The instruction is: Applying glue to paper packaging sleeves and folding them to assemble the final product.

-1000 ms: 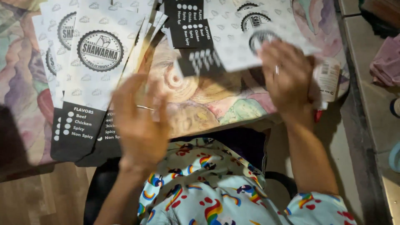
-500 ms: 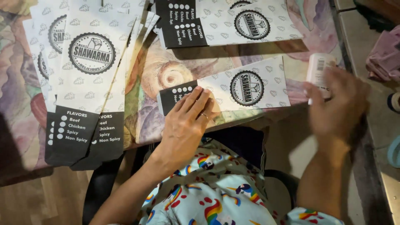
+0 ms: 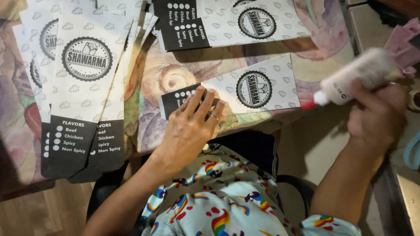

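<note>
My left hand [image 3: 190, 126] lies flat, fingers spread, on the black end of a white printed paper sleeve [image 3: 258, 89] that rests on the table near its front edge. My right hand [image 3: 378, 116] is off to the right of the table, closed around a white glue bottle [image 3: 358, 76]. The bottle's red tip points left toward the sleeve's right end and is blurred by motion.
A fanned stack of the same printed sleeves [image 3: 85, 83] covers the left of the floral tablecloth [image 3: 175, 74]. Another pile [image 3: 227, 22] lies at the back. A pink object [image 3: 404, 41] sits at the far right.
My right hand picked up the glue bottle at the right and now holds it up, tip toward the sleeve. My left hand stays pressed on the sleeve.
</note>
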